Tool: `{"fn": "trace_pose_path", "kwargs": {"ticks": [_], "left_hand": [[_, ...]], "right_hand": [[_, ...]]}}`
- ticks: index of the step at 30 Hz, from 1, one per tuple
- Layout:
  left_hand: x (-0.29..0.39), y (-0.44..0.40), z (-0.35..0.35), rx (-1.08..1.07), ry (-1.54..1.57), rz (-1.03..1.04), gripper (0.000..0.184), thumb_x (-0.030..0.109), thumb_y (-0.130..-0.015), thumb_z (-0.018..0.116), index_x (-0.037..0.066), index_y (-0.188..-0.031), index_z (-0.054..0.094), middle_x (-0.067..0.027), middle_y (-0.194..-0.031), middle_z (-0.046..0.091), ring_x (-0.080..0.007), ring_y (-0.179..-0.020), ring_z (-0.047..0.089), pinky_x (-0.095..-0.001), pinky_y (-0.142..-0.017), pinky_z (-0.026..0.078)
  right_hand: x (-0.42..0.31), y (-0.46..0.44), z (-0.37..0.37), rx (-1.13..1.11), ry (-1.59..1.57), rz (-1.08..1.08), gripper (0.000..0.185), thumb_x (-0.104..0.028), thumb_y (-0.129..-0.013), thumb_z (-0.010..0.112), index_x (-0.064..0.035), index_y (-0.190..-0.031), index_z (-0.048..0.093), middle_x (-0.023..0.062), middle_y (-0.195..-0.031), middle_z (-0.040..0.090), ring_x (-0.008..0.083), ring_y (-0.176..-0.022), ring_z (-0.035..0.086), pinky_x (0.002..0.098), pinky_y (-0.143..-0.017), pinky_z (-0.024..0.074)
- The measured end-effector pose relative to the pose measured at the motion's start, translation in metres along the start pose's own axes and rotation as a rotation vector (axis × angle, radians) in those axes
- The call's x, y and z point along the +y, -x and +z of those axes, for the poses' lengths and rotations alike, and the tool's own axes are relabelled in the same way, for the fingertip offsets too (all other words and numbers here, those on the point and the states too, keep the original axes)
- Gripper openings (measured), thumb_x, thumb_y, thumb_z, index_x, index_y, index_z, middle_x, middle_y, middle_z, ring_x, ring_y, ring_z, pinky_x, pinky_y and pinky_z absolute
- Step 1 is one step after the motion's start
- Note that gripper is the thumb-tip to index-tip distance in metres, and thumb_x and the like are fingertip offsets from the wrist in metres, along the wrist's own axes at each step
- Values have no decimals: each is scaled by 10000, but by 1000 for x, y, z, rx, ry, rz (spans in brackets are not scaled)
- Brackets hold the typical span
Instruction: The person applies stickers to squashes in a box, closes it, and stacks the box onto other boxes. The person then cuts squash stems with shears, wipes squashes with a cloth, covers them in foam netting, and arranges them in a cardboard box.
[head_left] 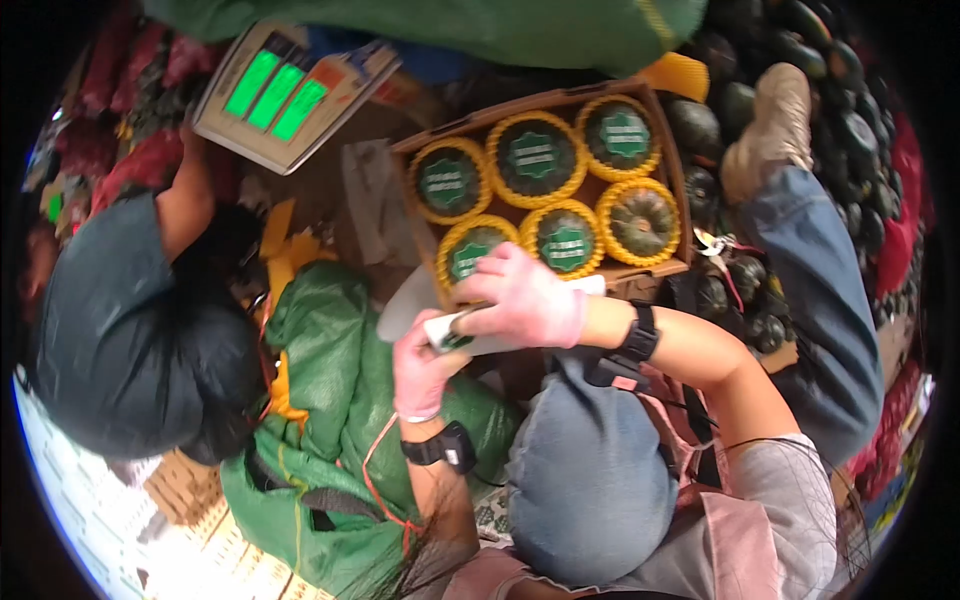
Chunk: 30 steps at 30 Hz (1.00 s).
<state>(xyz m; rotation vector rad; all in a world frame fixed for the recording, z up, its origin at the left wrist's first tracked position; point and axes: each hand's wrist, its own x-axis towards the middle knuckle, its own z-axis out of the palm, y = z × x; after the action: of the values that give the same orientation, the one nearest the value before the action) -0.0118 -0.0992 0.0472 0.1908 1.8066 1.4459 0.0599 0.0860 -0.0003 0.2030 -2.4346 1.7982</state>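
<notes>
Both of my hands wear pink gloves and meet over the near edge of an open cardboard box. Held between them is a white strip of labels, with a bit of green print showing near the fingers. My left hand is closed around its left end from below. From above, my right hand pinches the strip; its fingertips are partly blurred. In the box sit several dark green squashes in yellow foam nets. Most bear a green label; the squash at the near right shows bare rind.
A scale with lit green displays stands at upper left, beside another person's arm. Green sacks lie at my left. Loose squashes are piled at right, near a shoe. A green sack lies beyond the box.
</notes>
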Motion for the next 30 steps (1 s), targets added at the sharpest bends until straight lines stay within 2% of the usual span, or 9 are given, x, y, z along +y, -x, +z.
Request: {"fn": "trace_pose_path", "kwargs": {"ticks": [2, 6, 8, 10, 12, 20, 22, 26, 30], "left_hand": [[-13, -2, -5, 81, 222, -43, 302, 223, -812, 687, -39, -947, 622, -5, -898, 569, -109, -836, 541, -229, -750, 425], [0, -3, -31, 268, -176, -132, 335, 321, -896, 609, 4, -1005, 610, -28, -898, 610, -111, -832, 559, -239, -736, 451], [-17, -19, -81, 545, -39, -9, 204, 180, -852, 663, 36, -989, 616, -47, -947, 630, -143, -888, 571, -266, -847, 453], [38, -31, -76, 818, -392, -91, 364, 213, -899, 583, -54, -1146, 563, -126, -1058, 634, -200, -960, 572, -303, -913, 429], [34, -49, -141, 604, -640, -140, 346, 218, -892, 581, -51, -1103, 528, -165, -1141, 598, -220, -1002, 573, -326, -878, 445], [-19, -89, -105, 1103, -1752, 51, 769, 441, -821, 615, 49, -1395, 285, -253, -1362, 367, -423, -1268, 350, -518, -1032, 321], [-43, -77, -56, 823, -1542, 701, 796, 494, -835, 579, 51, -1418, 265, -254, -1378, 350, -408, -1310, 301, -542, -1056, 282], [-48, -45, 48, 74, -1374, 717, 831, 530, -854, 519, 1, -1423, 225, -233, -1478, 219, -425, -1377, 161, -531, -1120, 144], [-54, -34, 76, -87, -1329, 546, 818, 525, -830, 516, -65, -1362, 321, -272, -1452, 247, -431, -1360, 207, -528, -1122, 128]], "right_hand": [[-17, -12, -19, 59, 301, -308, 172, -222, -640, 696, -218, -808, 659, 20, -1045, 577, 234, -892, 542, 384, -740, 404], [-20, 0, -50, 24, -381, -242, 181, -247, -702, 726, -159, -861, 721, 62, -1096, 574, 264, -1012, 507, 385, -897, 404], [-20, 26, -101, 9, -612, 31, 165, -180, -727, 715, -81, -859, 709, 81, -1016, 601, 227, -903, 570, 330, -829, 451], [-31, 60, -154, 135, -270, 392, 228, -98, -734, 690, -39, -949, 645, 93, -935, 616, 212, -790, 610, 301, -747, 484], [-5, 95, -166, 367, -18, 658, 356, -59, -735, 673, -22, -1057, 526, 126, -914, 629, 223, -794, 630, 315, -724, 495], [24, 86, -156, 253, 294, 928, 602, -146, -660, 752, -45, -1130, 391, 231, -902, 610, 398, -878, 606, 424, -779, 483], [23, 83, -152, 267, 305, 940, 615, -153, -651, 761, -47, -1129, 389, 236, -902, 608, 396, -876, 606, 423, -775, 484], [23, 77, -144, 258, 426, 1001, 672, -201, -620, 793, -56, -1135, 386, 235, -910, 614, 411, -887, 600, 444, -770, 484], [16, 68, -134, 250, 574, 1089, 682, -222, -615, 807, -64, -1133, 393, 227, -945, 621, 418, -918, 594, 459, -775, 481]]}}
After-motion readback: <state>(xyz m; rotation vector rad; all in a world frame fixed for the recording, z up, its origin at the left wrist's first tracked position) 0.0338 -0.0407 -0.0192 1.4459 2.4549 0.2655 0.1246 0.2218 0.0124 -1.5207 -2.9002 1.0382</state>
